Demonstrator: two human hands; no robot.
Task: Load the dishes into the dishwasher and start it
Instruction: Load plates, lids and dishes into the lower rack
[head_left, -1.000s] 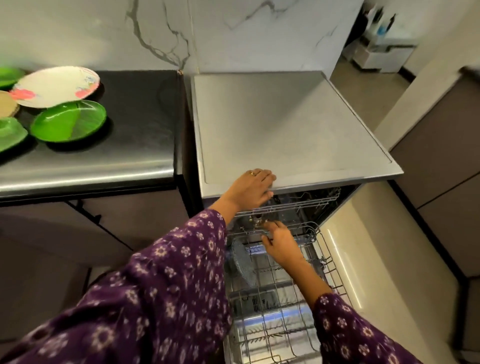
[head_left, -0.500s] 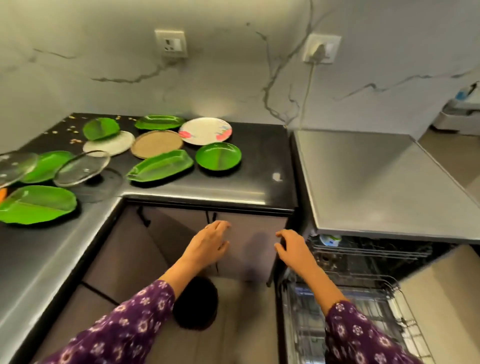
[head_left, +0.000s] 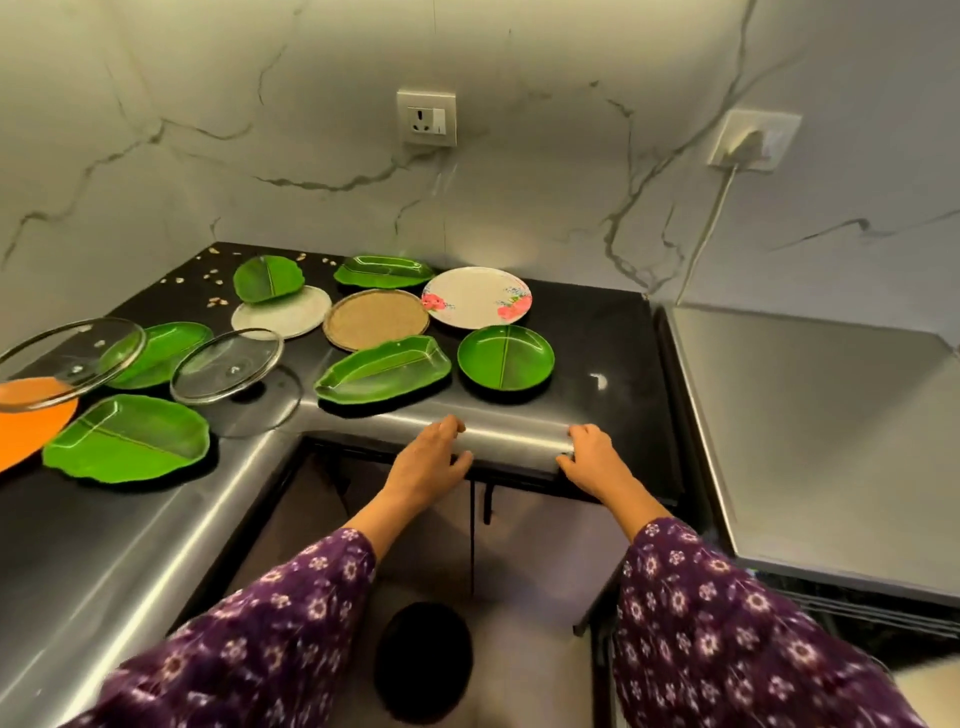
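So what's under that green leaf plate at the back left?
A round white plate. The green leaf plate overlaps its far edge, so that part is hidden.

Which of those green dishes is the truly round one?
The round green plate, at the right end of the group, just in front of the flowered white plate. The other green dishes are leaf-shaped or elongated.

Around the speckled tan plate (head_left: 376, 326): just right of it, a white plate (head_left: 477, 297) is showing pink-red flowers. In front of it, a round green plate (head_left: 505, 358) and a green leaf-shaped dish (head_left: 383, 370) are showing pale leaf veins. To its left a pale marbled plate (head_left: 283, 314) is lying, and far left an orange plate (head_left: 26, 431) is showing. The black countertop (head_left: 597, 332) is carrying them all. Well in front, purple sleeves (head_left: 727, 623) are showing white flowers.
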